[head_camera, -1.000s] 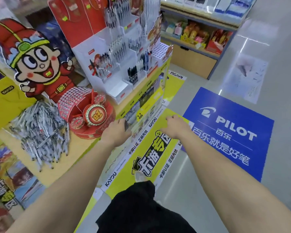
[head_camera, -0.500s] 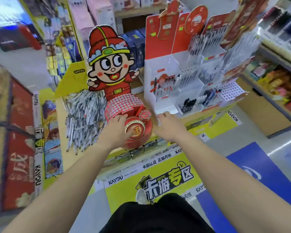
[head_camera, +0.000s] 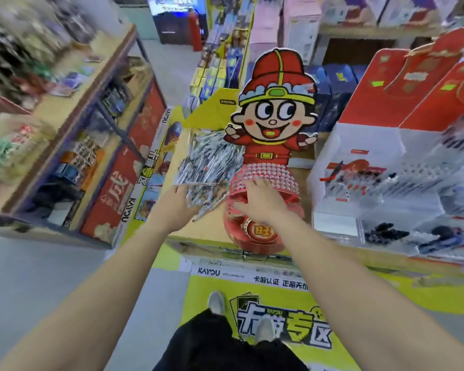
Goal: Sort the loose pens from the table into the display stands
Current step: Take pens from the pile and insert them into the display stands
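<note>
A heap of loose black-and-white pens (head_camera: 209,162) lies on the wooden table (head_camera: 196,232), left of a round red display stand (head_camera: 268,180) with many small holes and a cartoon figure (head_camera: 275,108) behind it. My left hand (head_camera: 181,203) reaches with spread fingers onto the near edge of the pen heap. My right hand (head_camera: 260,200) hovers open over the front of the red stand. Neither hand holds a pen. A white tiered pen stand (head_camera: 386,188) with red back panels fills the table's right side.
A wooden shelf unit (head_camera: 73,135) with goods stands across the aisle at left. Yellow card displays (head_camera: 217,84) and boxes rise behind the table. My feet (head_camera: 239,317) stand on a yellow floor sticker (head_camera: 281,322) at the table's front edge.
The view has swung left. My left hand moved from the red stand's front to the pen heap; my right hand moved left from the white stand's base to above the red stand.
</note>
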Tool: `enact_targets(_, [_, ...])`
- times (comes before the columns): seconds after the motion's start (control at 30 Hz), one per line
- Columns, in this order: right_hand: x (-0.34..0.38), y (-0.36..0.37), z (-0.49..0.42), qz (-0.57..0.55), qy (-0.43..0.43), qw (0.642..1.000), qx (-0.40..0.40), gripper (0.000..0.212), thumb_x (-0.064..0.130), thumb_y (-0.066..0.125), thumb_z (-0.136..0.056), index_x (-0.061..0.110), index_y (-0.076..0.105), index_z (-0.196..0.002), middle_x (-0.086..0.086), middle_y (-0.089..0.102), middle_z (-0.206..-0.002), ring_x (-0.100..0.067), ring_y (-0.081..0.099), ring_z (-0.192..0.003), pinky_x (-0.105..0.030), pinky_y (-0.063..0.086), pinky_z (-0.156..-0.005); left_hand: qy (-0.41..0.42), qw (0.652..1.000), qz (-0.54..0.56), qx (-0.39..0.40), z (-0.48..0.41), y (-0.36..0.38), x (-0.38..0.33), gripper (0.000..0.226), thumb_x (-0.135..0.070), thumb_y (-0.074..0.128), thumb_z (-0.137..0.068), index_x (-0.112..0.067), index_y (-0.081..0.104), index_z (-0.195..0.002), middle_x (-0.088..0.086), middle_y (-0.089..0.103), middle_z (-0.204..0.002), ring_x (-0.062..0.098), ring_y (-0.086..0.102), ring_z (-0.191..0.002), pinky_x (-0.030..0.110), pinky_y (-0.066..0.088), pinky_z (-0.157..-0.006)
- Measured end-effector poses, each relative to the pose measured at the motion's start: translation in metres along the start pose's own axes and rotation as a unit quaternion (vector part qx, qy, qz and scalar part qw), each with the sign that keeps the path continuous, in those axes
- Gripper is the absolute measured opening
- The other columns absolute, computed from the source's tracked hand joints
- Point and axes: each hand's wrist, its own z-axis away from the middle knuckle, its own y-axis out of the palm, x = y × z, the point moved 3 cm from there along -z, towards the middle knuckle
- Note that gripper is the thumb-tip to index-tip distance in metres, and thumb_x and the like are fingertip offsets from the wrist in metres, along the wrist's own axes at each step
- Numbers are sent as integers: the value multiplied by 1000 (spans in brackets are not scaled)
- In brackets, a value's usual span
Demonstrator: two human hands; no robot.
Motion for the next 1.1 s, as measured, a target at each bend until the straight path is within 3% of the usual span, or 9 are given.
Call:
enact_targets(0.23, [47,35,-68,-7,-21,998,53,73,49,60,-95,13,32,-152,-15,34,-152,-37,32,-142,-48,40,-110,-57,998,21,23,-59,-5,75,76,-50,56,-100,-17,21,-159,10,30,-161,33,42,-139,51,45,-107])
enact_targets(0.33, [61,54,-106,-24,10,997,71,76,52,59,-95,15,30,-154,-14,32,-155,-36,33,-143,-48,38,-111,-50,997,36,39,-96,0,105,74,-49,56,-100,-13,26,-157,15,35,-156,34,42,-137,50,44,-106])
enact_targets(0.5, [71,94,-162,-73,85,989,95,77,49,60,-94,16,27,-156,-15,31,-158,-35,33,-144,-50,39,-113,-41,994,54,86,-156,25,140,78,-48,54,-101,-12,19,-161,14,24,-165,32,20,-153,52,29,-119])
enact_targets(0.6, [70,120,-185,-94,126,983,96,72,43,55,-98,22,21,-159,-17,26,-159,-36,28,-148,-50,36,-115,-41,991,68,106,-191,42,155,79,-48,55,-100,-12,19,-160,15,20,-166,34,21,-152,52,29,-120])
enact_targets(0.73, [74,147,-212,-96,157,979,87,63,43,47,-103,32,20,-159,-14,28,-155,-36,39,-139,-46,43,-105,-44,989,95,104,-226,61,166,80,-46,56,-99,-9,20,-160,18,19,-166,33,15,-154,49,24,-120])
enact_targets(0.87, [79,168,-226,-82,158,981,78,55,49,47,-101,32,36,-152,-10,37,-145,-33,38,-135,-46,42,-107,-35,989,104,96,-245,77,178,83,-50,58,-97,-9,22,-159,18,25,-163,35,21,-151,50,29,-119])
enact_targets(1.1, [74,189,-217,-61,110,992,13,30,44,54,-95,27,62,-118,3,48,-122,-22,40,-124,-44,41,-106,21,989,122,83,-253,92,175,83,-49,63,-93,-12,25,-158,11,33,-148,35,38,-135,49,42,-108])
